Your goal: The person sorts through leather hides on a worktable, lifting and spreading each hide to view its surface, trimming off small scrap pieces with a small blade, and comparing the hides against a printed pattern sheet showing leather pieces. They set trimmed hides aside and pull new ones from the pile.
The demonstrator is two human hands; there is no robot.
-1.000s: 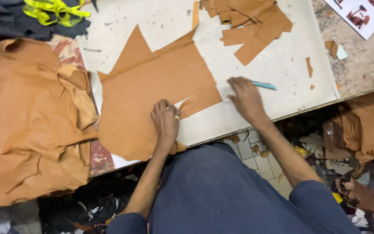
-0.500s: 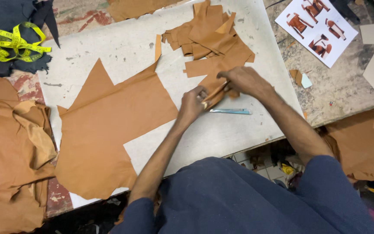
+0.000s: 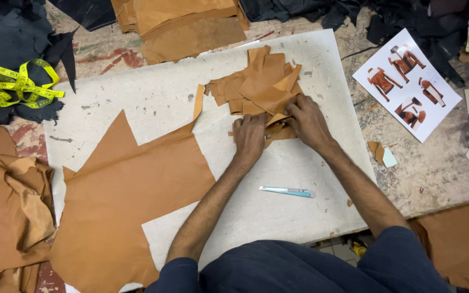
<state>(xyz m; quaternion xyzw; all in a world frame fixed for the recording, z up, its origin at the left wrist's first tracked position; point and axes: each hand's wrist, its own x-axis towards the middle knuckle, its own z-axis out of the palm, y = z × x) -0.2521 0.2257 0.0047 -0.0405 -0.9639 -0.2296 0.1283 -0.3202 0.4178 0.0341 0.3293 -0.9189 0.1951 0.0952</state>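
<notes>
On the white cutting board (image 3: 153, 103), both hands rest on the pile of tan leather pieces (image 3: 261, 84) at its far middle, the left hand (image 3: 249, 138) lying flat with fingers together, the right hand (image 3: 306, 122) pinching a piece's edge, a light-blue knife (image 3: 286, 191) lying nearer the person.

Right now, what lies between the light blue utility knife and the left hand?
In the head view, only bare white cutting board separates the light blue utility knife from the left hand.
</notes>
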